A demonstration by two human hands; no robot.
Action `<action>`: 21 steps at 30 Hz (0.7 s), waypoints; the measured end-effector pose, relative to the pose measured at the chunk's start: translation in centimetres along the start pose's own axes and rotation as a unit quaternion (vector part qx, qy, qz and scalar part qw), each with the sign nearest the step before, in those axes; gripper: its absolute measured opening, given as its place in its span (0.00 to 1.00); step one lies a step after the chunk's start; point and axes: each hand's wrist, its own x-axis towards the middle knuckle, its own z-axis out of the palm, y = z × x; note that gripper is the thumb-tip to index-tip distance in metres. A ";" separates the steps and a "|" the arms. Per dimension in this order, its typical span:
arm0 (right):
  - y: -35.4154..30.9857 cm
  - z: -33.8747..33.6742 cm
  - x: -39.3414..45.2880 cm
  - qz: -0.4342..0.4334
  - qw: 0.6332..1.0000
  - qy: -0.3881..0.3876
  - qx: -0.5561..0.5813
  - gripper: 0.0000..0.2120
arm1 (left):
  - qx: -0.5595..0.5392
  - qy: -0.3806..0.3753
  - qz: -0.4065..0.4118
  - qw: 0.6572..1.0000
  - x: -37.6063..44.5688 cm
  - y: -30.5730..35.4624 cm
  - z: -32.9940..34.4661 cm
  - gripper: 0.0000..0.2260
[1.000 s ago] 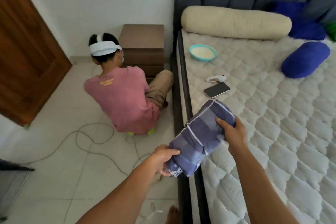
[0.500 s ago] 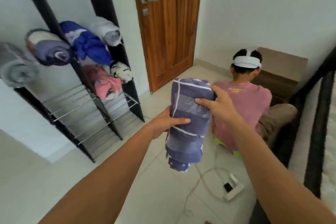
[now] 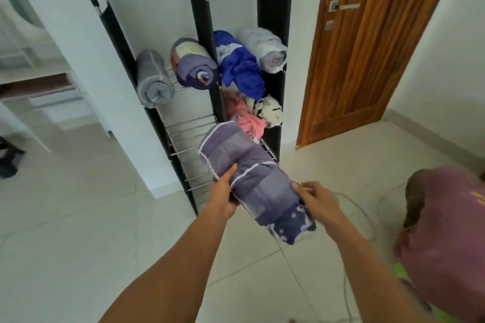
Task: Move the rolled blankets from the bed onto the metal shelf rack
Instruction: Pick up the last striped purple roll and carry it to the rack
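I hold a rolled purple-grey blanket (image 3: 252, 178) with white piping in front of the metal shelf rack (image 3: 191, 126). My left hand (image 3: 227, 191) grips its left side near the middle. My right hand (image 3: 316, 200) grips its near end. The roll tilts, far end towards the rack's lower shelves. On the rack lie a grey roll (image 3: 153, 78), a purple patterned roll (image 3: 194, 65), a blue blanket (image 3: 240, 65), a white roll (image 3: 265, 48), a pink one (image 3: 242, 118) and a black-and-white one (image 3: 267, 110).
A person in a pink shirt (image 3: 443, 233) crouches at the right on the tiled floor, with a cable (image 3: 349, 204) beside them. A wooden door (image 3: 367, 47) stands right of the rack. A white wall corner (image 3: 105, 86) is to the left.
My view has swung from the bed to face the rack. The blanket came along in both hands and now tilts towards the lower shelves; my right hand shifted to its near end.
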 end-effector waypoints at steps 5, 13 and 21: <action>3.6 3.3 4.4 0.129 0.988 -0.086 0.013 0.24 | -0.012 0.101 -0.007 0.995 5.5 0.9 0.8 0.14; 2.7 5.7 11.3 0.266 0.931 -0.130 0.214 0.15 | 0.021 0.141 -0.046 0.989 12.7 1.8 1.3 0.17; 0.1 11.7 18.7 0.254 0.930 -0.082 0.254 0.06 | 0.039 0.128 -0.085 0.987 23.2 6.0 -0.3 0.22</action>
